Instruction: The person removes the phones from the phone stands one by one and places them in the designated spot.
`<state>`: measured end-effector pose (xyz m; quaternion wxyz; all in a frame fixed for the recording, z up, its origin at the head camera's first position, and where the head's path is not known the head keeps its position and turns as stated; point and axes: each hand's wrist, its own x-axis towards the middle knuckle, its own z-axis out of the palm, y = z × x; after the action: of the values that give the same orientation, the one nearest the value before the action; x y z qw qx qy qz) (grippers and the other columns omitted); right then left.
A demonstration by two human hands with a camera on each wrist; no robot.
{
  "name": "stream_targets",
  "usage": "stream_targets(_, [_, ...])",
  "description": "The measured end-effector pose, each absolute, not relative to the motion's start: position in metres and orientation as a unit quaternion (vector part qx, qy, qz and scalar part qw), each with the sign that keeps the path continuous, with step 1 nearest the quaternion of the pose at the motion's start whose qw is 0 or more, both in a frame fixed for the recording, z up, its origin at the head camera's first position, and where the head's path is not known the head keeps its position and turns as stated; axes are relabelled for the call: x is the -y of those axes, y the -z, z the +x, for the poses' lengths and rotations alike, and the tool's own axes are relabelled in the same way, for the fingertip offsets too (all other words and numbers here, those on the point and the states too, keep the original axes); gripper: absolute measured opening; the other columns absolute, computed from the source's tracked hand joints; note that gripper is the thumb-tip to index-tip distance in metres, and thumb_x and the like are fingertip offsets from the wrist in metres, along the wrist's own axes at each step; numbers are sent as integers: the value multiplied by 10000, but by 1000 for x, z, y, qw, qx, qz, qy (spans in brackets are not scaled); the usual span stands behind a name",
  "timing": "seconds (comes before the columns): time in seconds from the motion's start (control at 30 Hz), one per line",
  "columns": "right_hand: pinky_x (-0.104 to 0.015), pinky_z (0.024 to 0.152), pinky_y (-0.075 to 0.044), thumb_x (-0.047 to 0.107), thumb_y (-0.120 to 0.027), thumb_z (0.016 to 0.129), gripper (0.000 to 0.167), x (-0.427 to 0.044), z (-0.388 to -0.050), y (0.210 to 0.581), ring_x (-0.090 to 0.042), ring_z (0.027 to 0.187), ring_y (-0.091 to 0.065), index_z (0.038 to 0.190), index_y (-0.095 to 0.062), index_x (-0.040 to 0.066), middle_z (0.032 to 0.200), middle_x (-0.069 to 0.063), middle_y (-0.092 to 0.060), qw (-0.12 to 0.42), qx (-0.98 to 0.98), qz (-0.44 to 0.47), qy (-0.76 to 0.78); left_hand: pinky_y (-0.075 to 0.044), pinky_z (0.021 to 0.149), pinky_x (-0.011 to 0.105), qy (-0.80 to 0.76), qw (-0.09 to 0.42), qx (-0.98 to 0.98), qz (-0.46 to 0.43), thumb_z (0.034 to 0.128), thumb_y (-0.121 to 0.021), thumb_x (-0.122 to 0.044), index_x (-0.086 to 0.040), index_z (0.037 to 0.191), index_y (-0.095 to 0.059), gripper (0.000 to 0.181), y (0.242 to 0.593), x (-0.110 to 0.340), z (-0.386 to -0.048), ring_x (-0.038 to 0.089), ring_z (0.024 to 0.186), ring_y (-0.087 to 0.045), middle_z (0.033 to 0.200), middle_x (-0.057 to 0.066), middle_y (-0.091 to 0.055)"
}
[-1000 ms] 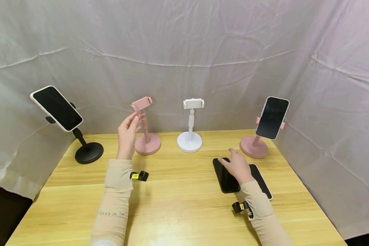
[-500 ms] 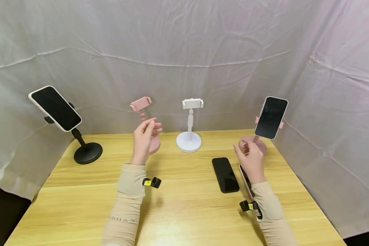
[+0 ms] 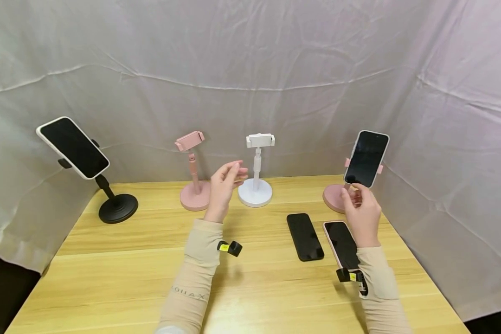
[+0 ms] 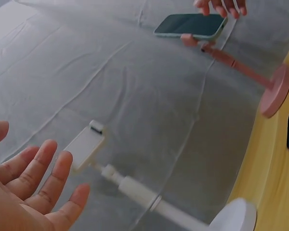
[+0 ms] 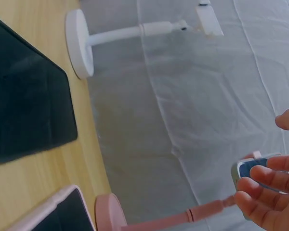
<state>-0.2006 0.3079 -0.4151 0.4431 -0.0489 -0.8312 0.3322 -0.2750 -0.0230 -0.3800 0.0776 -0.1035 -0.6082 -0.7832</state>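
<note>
My left hand [image 3: 224, 190] is raised in front of the white phone stand [image 3: 256, 164], whose clamp bears no phone. In the left wrist view its fingers [image 4: 36, 180] are spread and loosely bent around nothing. My right hand [image 3: 364, 215] is at the lower end of the phone [image 3: 368, 157] in the right pink stand [image 3: 333, 197]. Its fingers are loosely bent, with the thumb apart from them in the right wrist view; whether they touch the phone I cannot tell. A black phone [image 3: 305, 236] and a pink-edged phone [image 3: 342, 243] lie on the table beside that hand.
Another pink stand [image 3: 195, 197] with a bare clamp is left of the white one. At far left, a black stand [image 3: 118, 208] holds a white-edged phone [image 3: 73, 147] at a slant. Grey cloth [image 3: 217, 55] hangs behind the wooden table [image 3: 121, 278].
My left hand has moved right, from the left pink stand to the white stand. My right hand has gone from above the flat phones to the phone in the right stand.
</note>
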Motion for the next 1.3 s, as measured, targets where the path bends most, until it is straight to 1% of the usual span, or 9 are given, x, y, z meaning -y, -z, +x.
stream_targets(0.17, [35,677,-363,200,-702,895,367,-318,-200,410,-109,742,-587,1165,-631,-38,902,-217,-663,451,823,-66,-338,-553,929,477,779,72,612,-118,980,-593,-253,-14,1196,-642,325,375,4,-276,290,973,-695,1052,169,-719])
stream_targets(0.3, [22,660,-366,224,-705,891,391,-326,-202,407,88,740,-516,1170,-628,-40,906,-213,-649,466,810,-68,-350,-575,895,407,774,63,617,-129,979,-594,-241,19,1225,-617,358,370,-11,-275,297,992,-691,1100,215,-702])
stream_targets(0.4, [23,659,-371,239,-707,888,405,-332,-206,404,147,748,-492,1169,-625,-41,919,-219,-633,482,797,-68,-358,-568,912,416,767,52,624,-138,977,-597,-249,2,1231,-618,358,367,-22,-275,306,1017,-689,1151,232,-685])
stream_targets(0.57, [17,676,-387,254,-700,890,428,-343,-214,399,148,771,-494,1189,-612,-38,958,-223,-601,500,780,-82,-367,-525,971,497,759,36,630,-158,974,-605,-260,-21,1239,-622,357,363,-41,-279,371,1095,-654,1187,226,-674])
stream_targets(0.63, [17,681,-385,270,-690,895,438,-347,-217,398,150,777,-491,1205,-606,-27,961,-186,-594,502,776,-96,-370,-537,962,468,754,33,636,-163,970,-611,-276,-21,1247,-618,377,362,-48,-280,364,1102,-654,1191,215,-677])
stream_targets(0.83, [4,692,-381,317,-657,910,488,-360,-224,400,136,835,-481,1279,-567,11,979,166,-479,496,762,-135,-395,-569,897,352,746,22,642,-175,967,-614,-291,-41,1252,-619,379,362,-74,-285,328,1095,-661,1221,184,-672])
stream_targets(0.93, [-18,705,-385,321,-642,921,500,-365,-226,402,127,862,-475,1303,-548,11,990,248,-407,490,759,-145,-403,-572,891,344,743,13,644,-182,958,-626,-304,-64,1246,-628,375,366,-89,-287,293,1087,-666,1218,147,-681])
stream_targets(1.17, [-70,769,-415,373,-596,949,502,-375,-233,405,130,865,-464,1305,-555,22,964,235,-425,479,749,-169,-426,-565,892,337,726,-12,655,-210,944,-644,-310,-93,1236,-642,364,372,-125,-291,145,1041,-660,1199,85,-685])
stream_targets(1.3, [-91,805,-417,400,-588,949,508,-378,-238,401,125,859,-457,1291,-573,24,934,235,-445,477,740,-177,-440,-553,863,243,708,-13,669,-226,933,-659,-324,-80,1262,-627,411,371,-144,-292,92,1029,-650,1205,77,-686])
